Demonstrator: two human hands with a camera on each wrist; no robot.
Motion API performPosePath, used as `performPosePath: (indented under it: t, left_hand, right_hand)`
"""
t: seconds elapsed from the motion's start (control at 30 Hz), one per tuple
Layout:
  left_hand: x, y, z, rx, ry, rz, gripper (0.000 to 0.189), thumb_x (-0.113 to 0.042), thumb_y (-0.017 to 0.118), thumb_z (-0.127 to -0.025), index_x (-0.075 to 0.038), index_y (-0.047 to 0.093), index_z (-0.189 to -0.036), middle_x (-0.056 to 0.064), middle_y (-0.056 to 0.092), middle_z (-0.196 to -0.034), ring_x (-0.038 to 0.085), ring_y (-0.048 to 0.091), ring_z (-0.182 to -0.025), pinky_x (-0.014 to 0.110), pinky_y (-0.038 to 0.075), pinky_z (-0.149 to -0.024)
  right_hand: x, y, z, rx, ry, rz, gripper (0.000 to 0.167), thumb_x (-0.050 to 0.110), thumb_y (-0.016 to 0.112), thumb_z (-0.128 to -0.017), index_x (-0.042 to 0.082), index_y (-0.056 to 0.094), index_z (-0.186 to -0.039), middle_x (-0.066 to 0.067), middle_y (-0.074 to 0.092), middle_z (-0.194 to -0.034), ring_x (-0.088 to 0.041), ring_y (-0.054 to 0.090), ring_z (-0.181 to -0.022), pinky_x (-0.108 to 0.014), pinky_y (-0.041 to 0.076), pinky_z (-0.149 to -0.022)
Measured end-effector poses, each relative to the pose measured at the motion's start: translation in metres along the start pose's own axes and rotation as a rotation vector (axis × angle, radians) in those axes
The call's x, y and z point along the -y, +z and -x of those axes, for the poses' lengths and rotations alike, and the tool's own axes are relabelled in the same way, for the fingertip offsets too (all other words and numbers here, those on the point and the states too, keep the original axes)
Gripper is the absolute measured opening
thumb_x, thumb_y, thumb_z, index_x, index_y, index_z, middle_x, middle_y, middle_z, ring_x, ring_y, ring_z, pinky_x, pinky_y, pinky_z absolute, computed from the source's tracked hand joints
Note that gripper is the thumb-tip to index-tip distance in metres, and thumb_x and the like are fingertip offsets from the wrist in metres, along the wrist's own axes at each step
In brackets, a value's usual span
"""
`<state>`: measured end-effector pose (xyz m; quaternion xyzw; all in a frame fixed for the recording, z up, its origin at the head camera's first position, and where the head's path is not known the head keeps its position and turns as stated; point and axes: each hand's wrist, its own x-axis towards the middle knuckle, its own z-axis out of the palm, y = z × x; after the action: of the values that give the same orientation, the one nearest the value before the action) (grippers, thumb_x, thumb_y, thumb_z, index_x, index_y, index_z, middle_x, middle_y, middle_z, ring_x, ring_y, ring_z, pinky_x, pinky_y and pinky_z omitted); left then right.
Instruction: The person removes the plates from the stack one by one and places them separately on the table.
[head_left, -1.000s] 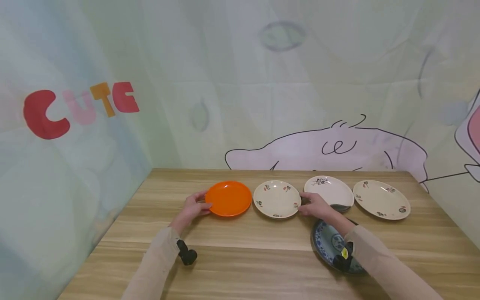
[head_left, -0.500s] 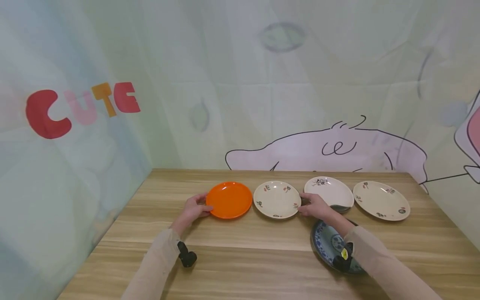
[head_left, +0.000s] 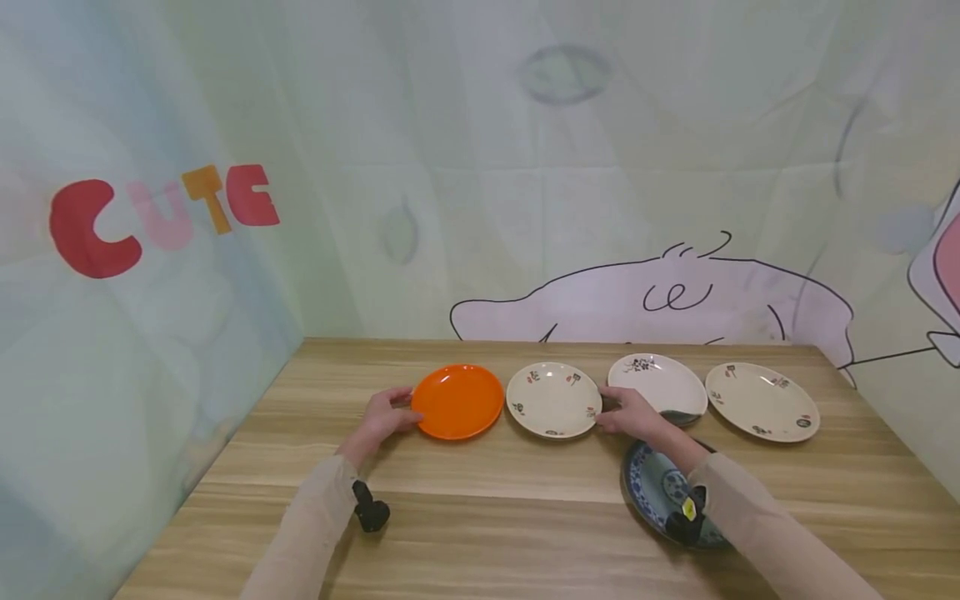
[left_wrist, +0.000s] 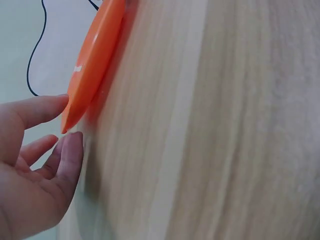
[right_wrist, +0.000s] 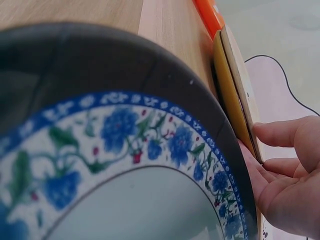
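Note:
My left hand (head_left: 384, 421) is at the left rim of an orange plate (head_left: 457, 402). In the left wrist view, the plate's rim lies between the thumb (left_wrist: 47, 107) and the fingers, with the thumb touching its top side. My right hand (head_left: 632, 412) pinches the right rim of a round cream plate (head_left: 553, 400) with small printed motifs. The right wrist view has the thumb on that plate's face and the fingers at its edge; a yellow layer (right_wrist: 229, 85) shows below it. The two plates sit side by side, a narrow gap apart.
A white plate (head_left: 656, 385) with a dark floral print and an oval cream plate (head_left: 763, 402) stand at the right. A blue-patterned plate (head_left: 660, 492) lies under my right forearm. The wooden table (head_left: 487, 533) meets a printed cloth backdrop (head_left: 420, 167) behind.
The orange plate has come very slightly nearer to me at its left hand hold, then stayed about put. My right hand and the cream plate have hardly moved.

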<state>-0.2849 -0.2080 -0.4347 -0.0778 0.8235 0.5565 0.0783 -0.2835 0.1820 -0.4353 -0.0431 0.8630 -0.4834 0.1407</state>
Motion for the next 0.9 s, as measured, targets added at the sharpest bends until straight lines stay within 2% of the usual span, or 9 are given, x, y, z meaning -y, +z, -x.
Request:
performPosePath:
  t: [0.13, 0.23, 0.4, 0.57, 0.73, 0.9]
  left_hand:
    - [-0.004, -0.002, -0.001, -0.010, 0.007, -0.009, 0.062, 0.003, 0.063, -0.079, 0.006, 0.035, -0.134, 0.026, 0.041, -0.131, 0.033, 0.055, -0.101, 0.032, 0.051, -0.082]
    - [-0.011, -0.005, -0.002, -0.012, 0.041, -0.030, 0.064, 0.006, 0.062, -0.078, 0.008, 0.032, -0.135, 0.028, 0.040, -0.131, 0.035, 0.052, -0.103, 0.034, 0.051, -0.082]
    - [-0.025, -0.001, -0.002, -0.019, 0.078, -0.046, 0.061, 0.005, 0.057, -0.080, 0.008, 0.032, -0.135, 0.028, 0.041, -0.131, 0.038, 0.047, -0.112, 0.042, 0.044, -0.093]
    - [-0.037, 0.023, -0.003, -0.005, 0.079, -0.045, 0.055, 0.002, 0.058, -0.083, 0.006, 0.036, -0.133, 0.024, 0.046, -0.128, 0.035, 0.047, -0.113, 0.042, 0.042, -0.096]
    - [-0.040, 0.051, -0.007, 0.057, 0.118, -0.049, 0.052, -0.002, 0.061, -0.083, 0.006, 0.040, -0.130, 0.022, 0.050, -0.124, 0.032, 0.049, -0.112, 0.040, 0.046, -0.090]
    - [-0.042, 0.070, -0.009, 0.104, 0.111, -0.052, 0.053, -0.010, 0.064, -0.084, 0.002, 0.042, -0.131, 0.017, 0.050, -0.126, 0.029, 0.050, -0.112, 0.039, 0.047, -0.089]
  right_hand:
    - [0.001, 0.001, 0.001, 0.001, 0.000, -0.003, 0.064, 0.005, 0.060, -0.081, -0.010, 0.030, -0.135, -0.032, 0.035, -0.134, -0.012, 0.061, -0.075, -0.025, 0.052, -0.069]
    - [0.001, 0.001, 0.001, 0.004, -0.012, -0.009, 0.064, 0.004, 0.061, -0.081, -0.011, 0.029, -0.135, -0.032, 0.033, -0.135, -0.012, 0.061, -0.075, -0.025, 0.052, -0.069]
    - [0.002, 0.001, 0.002, 0.005, -0.023, -0.013, 0.064, 0.004, 0.060, -0.081, -0.011, 0.030, -0.135, -0.032, 0.034, -0.134, -0.012, 0.061, -0.075, -0.024, 0.052, -0.068]
    - [0.001, 0.001, 0.003, -0.002, -0.027, -0.008, 0.063, 0.003, 0.060, -0.081, -0.011, 0.030, -0.135, -0.032, 0.035, -0.134, -0.012, 0.061, -0.075, -0.024, 0.052, -0.067]
    - [0.001, 0.001, 0.003, -0.002, -0.029, -0.012, 0.064, 0.004, 0.060, -0.081, -0.011, 0.030, -0.135, -0.032, 0.034, -0.135, -0.012, 0.061, -0.076, -0.025, 0.052, -0.069]
    - [0.002, 0.001, 0.002, -0.003, -0.026, -0.007, 0.064, 0.004, 0.061, -0.081, -0.010, 0.030, -0.135, -0.032, 0.034, -0.135, -0.013, 0.061, -0.075, -0.024, 0.052, -0.068]
